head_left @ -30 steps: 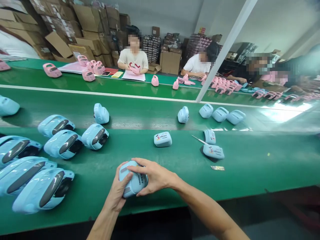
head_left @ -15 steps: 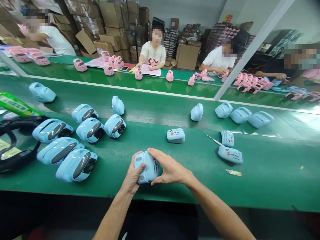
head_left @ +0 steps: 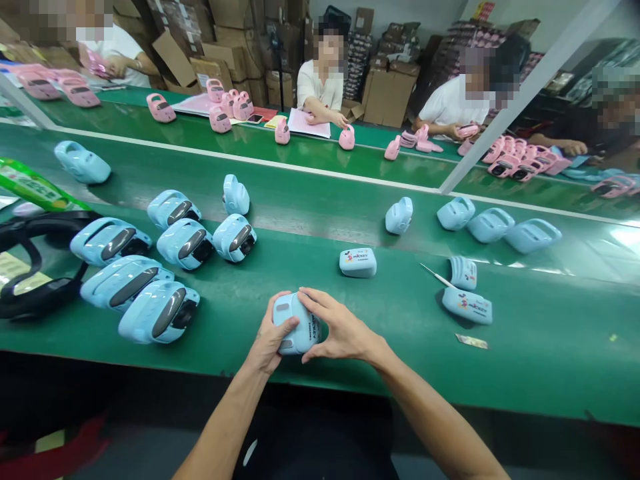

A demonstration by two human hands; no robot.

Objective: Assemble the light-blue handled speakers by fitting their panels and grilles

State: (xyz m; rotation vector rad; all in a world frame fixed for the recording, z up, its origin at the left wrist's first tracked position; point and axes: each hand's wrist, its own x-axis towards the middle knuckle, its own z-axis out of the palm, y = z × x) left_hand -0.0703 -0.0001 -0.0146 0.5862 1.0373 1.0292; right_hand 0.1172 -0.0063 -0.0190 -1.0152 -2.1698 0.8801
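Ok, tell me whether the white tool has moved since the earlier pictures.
No: against the strip, the white tool shows no shift either way.

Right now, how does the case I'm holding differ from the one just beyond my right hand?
The held case is in your left hand; the lying case is on the table. The held case shows grey patches, the lying case none. The held case's lettering runs sideways, the lying case's nearly level. Both are blue.

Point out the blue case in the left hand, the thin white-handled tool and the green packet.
Blue case [head_left: 303,333]: head view, surface just left of its lettering.
White-handled tool [head_left: 445,281]: head view, handle.
Green packet [head_left: 33,185]: head view, middle of its visible part.
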